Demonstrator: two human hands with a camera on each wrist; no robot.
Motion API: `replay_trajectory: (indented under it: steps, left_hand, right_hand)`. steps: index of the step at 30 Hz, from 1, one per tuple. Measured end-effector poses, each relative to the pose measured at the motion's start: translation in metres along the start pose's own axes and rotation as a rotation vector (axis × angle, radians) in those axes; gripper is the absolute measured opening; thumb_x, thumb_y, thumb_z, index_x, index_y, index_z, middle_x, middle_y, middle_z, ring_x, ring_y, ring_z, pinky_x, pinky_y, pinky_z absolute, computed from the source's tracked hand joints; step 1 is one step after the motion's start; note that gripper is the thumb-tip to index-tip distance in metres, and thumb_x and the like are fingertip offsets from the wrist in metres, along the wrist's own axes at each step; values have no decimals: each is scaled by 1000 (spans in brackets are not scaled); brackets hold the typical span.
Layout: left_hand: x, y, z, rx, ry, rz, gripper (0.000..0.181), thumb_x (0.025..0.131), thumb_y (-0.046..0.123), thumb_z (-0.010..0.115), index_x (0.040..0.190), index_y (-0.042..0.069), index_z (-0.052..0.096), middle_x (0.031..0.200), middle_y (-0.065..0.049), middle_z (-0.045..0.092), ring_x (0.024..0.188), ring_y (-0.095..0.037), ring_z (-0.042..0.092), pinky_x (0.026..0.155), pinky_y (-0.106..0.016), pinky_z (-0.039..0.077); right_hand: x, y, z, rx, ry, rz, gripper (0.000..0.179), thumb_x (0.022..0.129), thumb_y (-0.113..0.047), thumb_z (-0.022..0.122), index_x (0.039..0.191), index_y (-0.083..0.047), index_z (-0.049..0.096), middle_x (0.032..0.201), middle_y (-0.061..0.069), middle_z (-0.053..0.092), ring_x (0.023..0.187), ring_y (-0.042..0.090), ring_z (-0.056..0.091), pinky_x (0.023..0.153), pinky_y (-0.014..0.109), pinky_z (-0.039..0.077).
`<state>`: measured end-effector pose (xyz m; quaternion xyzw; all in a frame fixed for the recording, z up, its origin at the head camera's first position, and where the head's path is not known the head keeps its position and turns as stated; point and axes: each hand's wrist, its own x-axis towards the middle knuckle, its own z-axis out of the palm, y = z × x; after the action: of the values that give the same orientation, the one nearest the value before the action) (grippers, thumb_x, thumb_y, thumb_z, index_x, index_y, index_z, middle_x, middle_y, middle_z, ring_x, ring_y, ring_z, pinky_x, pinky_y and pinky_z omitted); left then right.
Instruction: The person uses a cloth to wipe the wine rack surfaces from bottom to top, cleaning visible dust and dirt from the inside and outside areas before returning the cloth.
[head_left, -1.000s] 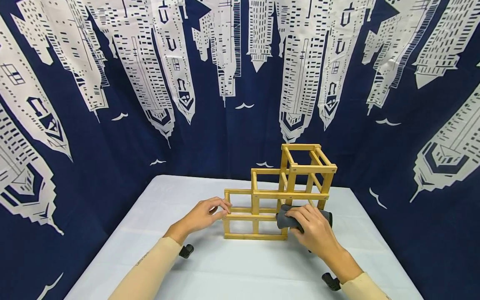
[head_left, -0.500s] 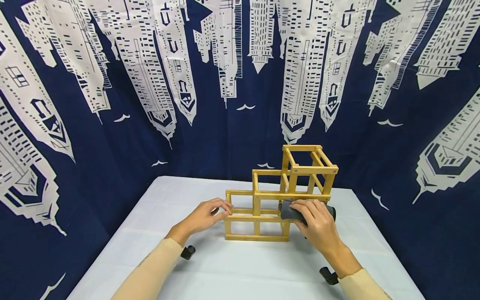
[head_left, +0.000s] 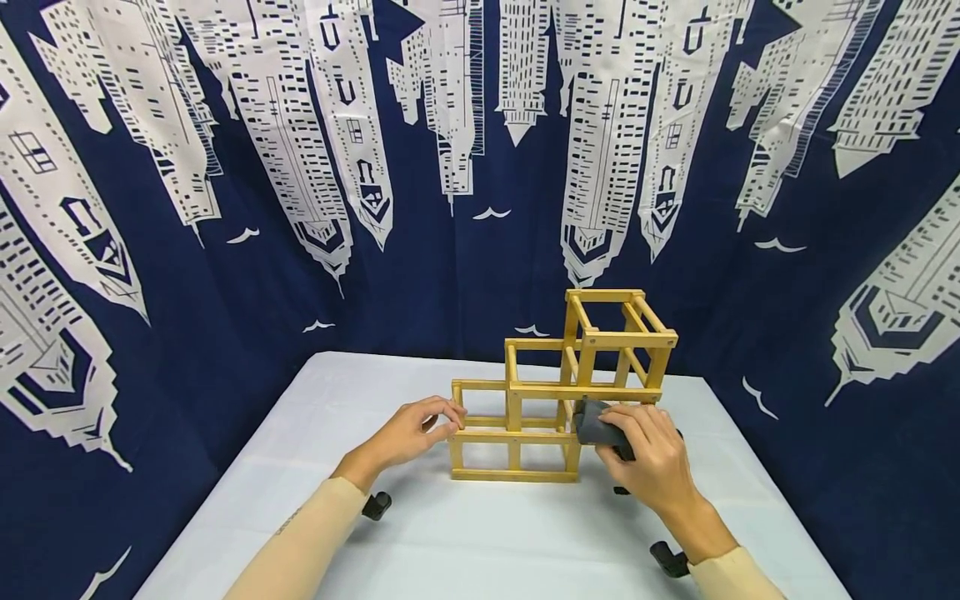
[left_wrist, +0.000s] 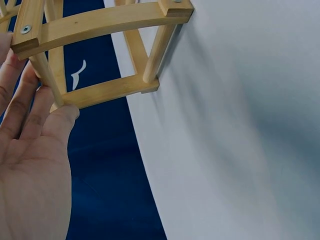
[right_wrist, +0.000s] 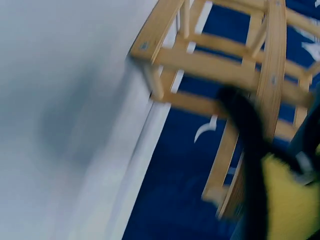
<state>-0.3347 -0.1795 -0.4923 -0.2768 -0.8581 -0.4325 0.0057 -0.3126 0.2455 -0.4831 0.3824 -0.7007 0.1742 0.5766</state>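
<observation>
A stepped wooden rack (head_left: 543,390) of light bars and dowels stands on the white table, its tallest part at the right. My left hand (head_left: 416,429) grips its left end; in the left wrist view, thumb and fingers (left_wrist: 60,120) lie around a dowel (left_wrist: 46,80). My right hand (head_left: 651,454) holds a dark grey cylinder-like thing (head_left: 598,425) from above, in front of the rack's right part. Palm and fingers cover much of it. Close up in the right wrist view, a blurred black strap-like edge and a yellow patch (right_wrist: 292,200) show; its exact kind is unclear.
Small black pieces show beside the left wrist (head_left: 377,505) and right wrist (head_left: 669,558). Behind the white table (head_left: 480,542) hangs a navy curtain (head_left: 420,292) with white upside-down buildings and birds.
My right hand has shifted a little to the right with the grey thing, whose left end has moved right and turned slightly. My left hand has stayed at the rack's left end.
</observation>
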Motion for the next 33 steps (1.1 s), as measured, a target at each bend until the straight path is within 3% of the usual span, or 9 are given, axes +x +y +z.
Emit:
replay_trajectory:
  steps: [6,10,12,15,19,22,26,29,33]
  left_hand:
    - [-1,2,2,-19,-15,19,11,110,24,85,119,23,78,155,-10,74,159,-38,62,134,-68,49]
    - [1,4,-3,-11,-22,35,13,109,21,86,119,21,78,155,-17,73,157,-39,63,133,-67,50]
    - [2,5,-4,-9,-24,40,12,109,21,86,118,20,78,155,-19,73,156,-39,64,132,-66,51]
    - [2,6,-5,-6,-28,45,13,108,20,86,119,20,78,155,-19,73,155,-40,64,131,-66,53]
    - [3,5,-4,8,-26,47,13,108,22,86,119,21,78,154,-15,75,154,-38,65,130,-66,54]
    - [3,4,-4,12,-17,40,13,108,22,86,119,22,79,153,-13,75,154,-38,66,130,-65,55]
    - [1,3,-3,2,-19,31,13,108,22,86,119,21,78,154,-16,74,155,-39,65,130,-66,53]
    - [0,3,-2,-4,-26,26,13,108,22,86,119,21,78,155,-17,73,156,-40,64,131,-67,53]
    - [-1,4,-2,-10,-24,26,14,108,22,86,120,20,78,156,-18,73,157,-41,63,131,-68,52]
  right_hand:
    - [-8,24,-33,-54,108,15,43,111,-30,70,97,9,79,95,27,80,80,47,68,79,48,46]
    - [-20,40,-45,-89,-40,22,35,110,-28,70,105,4,82,104,24,83,90,47,70,82,52,46]
    - [-28,43,-48,-84,-160,56,26,100,-23,78,110,0,82,109,20,83,95,44,70,84,53,47]
    - [-38,42,-50,-74,-296,117,36,78,-14,86,112,-4,81,110,15,82,99,39,70,86,49,48]
    - [-43,40,-51,-62,-344,146,42,69,-9,90,110,-6,80,108,12,81,98,34,71,86,44,47]
    - [-39,41,-51,-64,-343,124,42,71,-8,89,112,-4,80,109,13,81,99,36,72,86,49,50]
    - [-33,41,-49,-81,-253,101,29,98,-21,81,116,2,81,113,19,82,99,43,72,85,53,49]
    - [-30,39,-45,-93,-158,107,44,117,-36,65,117,4,82,114,22,84,98,46,72,84,51,46]
    - [-29,36,-42,-94,-106,124,50,119,-40,61,114,5,82,112,22,84,97,46,72,83,49,44]
